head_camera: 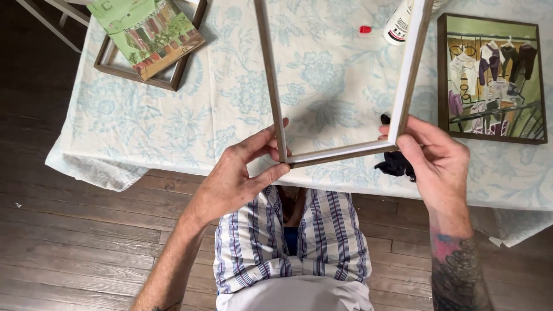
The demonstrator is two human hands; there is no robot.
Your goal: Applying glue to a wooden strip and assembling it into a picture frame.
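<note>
both hands, left hand [233, 173] and right hand [435, 158], are pinching the wooden frame [340, 151] corners; a white glue bottle [398, 26] is lying at 1 o'clock, beside a framed painting [492, 78] on the tabletop [230, 98].

Single head view, worn by the person, looking steeply down and forward over own torso at near edge of table [173, 115]. Close range: table fills upper half, wood floor [75, 242] below and left of the table. Hands in frame just over table's near edge. No second view, nothing shared.
</note>
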